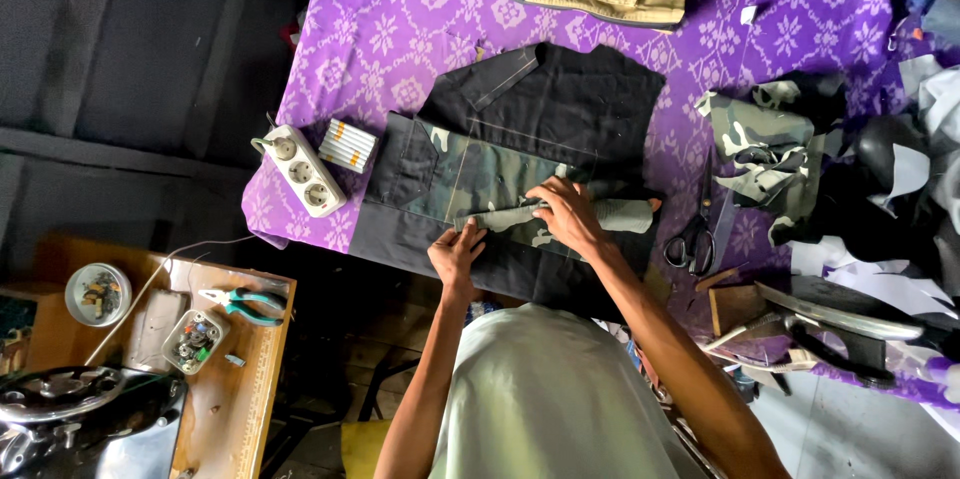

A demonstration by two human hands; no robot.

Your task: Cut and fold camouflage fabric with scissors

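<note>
On the worktop, spread with a purple patterned cloth (380, 34), a black garment (560, 109) lies flat with a camouflage strip (560, 217) folded across its near part. The left hand (456, 252) presses flat, fingers together, on the strip's left end, while the right hand (568, 214) has its fingers curled onto the strip's middle. Scissors (692, 239) lie just right of the garment, a white power strip (303, 170) to its left.

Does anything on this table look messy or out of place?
Mostly the fabric scraps, heaped loosely at the right edge beside the scissors. The camo strip under both hands lies flat on the dark garment.
</note>
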